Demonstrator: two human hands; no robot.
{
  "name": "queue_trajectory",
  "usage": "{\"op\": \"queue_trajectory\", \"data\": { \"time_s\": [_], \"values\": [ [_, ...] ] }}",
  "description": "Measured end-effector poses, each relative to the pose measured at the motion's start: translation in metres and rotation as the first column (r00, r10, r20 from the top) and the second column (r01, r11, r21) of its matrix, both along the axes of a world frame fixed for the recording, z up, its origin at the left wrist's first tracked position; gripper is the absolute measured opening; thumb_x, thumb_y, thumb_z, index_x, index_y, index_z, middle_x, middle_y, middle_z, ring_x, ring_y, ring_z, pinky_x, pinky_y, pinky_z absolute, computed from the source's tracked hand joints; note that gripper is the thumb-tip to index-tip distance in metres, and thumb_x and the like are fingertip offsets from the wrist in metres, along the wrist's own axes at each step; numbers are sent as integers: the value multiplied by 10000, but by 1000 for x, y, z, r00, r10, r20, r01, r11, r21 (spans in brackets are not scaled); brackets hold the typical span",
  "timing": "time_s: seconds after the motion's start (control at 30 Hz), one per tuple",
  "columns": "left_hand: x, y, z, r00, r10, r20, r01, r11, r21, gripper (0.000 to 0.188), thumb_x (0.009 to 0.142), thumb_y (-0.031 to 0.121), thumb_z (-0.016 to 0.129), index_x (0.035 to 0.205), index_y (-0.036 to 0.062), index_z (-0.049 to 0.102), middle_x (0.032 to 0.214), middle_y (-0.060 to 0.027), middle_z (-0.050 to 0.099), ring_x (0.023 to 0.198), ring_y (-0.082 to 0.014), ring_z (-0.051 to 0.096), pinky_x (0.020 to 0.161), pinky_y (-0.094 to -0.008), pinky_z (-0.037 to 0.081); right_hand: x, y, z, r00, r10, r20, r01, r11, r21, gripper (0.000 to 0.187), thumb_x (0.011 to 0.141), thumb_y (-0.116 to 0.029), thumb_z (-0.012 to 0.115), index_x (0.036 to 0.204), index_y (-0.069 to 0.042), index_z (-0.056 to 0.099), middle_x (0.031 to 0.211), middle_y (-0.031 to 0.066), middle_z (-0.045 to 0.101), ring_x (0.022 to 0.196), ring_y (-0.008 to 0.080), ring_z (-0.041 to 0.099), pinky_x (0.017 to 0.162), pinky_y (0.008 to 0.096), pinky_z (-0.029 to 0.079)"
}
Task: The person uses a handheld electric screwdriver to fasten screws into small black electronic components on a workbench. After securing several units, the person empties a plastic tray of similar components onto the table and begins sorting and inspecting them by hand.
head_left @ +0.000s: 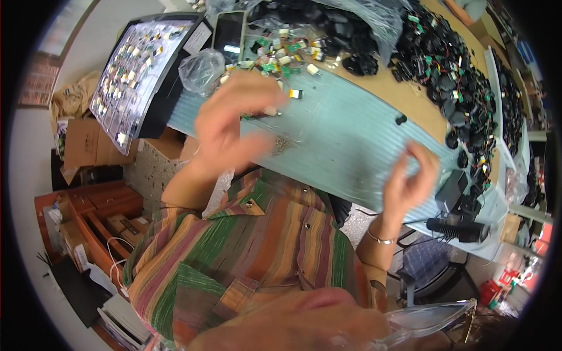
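My left hand (237,117), blurred by motion, hovers over the left part of the table. Its thumb and fingers are spread apart, and nothing shows between them. Beneath and just beyond it lies a heap of small green circuit boards (287,71) with wires and white connectors. One small silver battery piece (296,93) sits apart from the heap, beside a clear plastic tray (301,120). My right hand (411,180), also blurred, is raised over the right part of the table, fingers curled and thumb apart, with no object visible in it.
A tilted tray (146,70) of similar small parts stands at the left, near a phone (229,36) and a clear plastic bag (202,71). Black casings (445,76) pile up along the far right. A black cylindrical tool (458,230) lies at the right edge. Another person's arm (465,10) shows at the back.
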State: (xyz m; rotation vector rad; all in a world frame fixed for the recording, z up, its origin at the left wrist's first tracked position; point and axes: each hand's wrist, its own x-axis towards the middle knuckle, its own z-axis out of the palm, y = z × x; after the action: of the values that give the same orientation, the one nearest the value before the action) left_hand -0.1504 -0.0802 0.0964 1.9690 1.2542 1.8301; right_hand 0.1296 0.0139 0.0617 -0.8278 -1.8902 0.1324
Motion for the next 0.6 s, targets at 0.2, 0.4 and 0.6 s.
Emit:
{"op": "queue_trajectory", "data": {
  "time_s": [0.2, 0.4, 0.6],
  "values": [
    [10, -57, 71, 961, -179, 212, 127, 963, 238, 115, 886, 342, 625, 976, 273, 644, 862, 153, 602, 873, -103, 503, 1014, -458, 224, -144, 66, -49, 847, 502, 176, -420, 835, -356, 400, 807, -122, 658, 1201, -96, 592, 1198, 130, 558, 1071, 307, 508, 946, 396, 404],
    [-26, -81, 73, 992, -2, 128, -35, 957, 289, 120, 885, 406, 618, 953, 326, 675, 834, 203, 618, 878, -37, 495, 1018, -442, 206, -215, 93, -83, 799, 465, 382, -363, 879, -309, 539, 797, -417, 686, 1256, -158, 572, 1373, 128, 427, 1210, 358, 366, 1016, 467, 291],
    [-50, -75, 66, 991, 55, 120, -85, 963, 257, 234, 894, 504, 561, 1016, 330, 660, 909, 165, 649, 937, -55, 515, 1051, -462, 202, -210, 62, -75, 695, 606, 386, -468, 790, -396, 462, 801, -352, 696, 1191, -121, 609, 1323, 153, 457, 1111, 345, 397, 977, 445, 334]
  ]
}}
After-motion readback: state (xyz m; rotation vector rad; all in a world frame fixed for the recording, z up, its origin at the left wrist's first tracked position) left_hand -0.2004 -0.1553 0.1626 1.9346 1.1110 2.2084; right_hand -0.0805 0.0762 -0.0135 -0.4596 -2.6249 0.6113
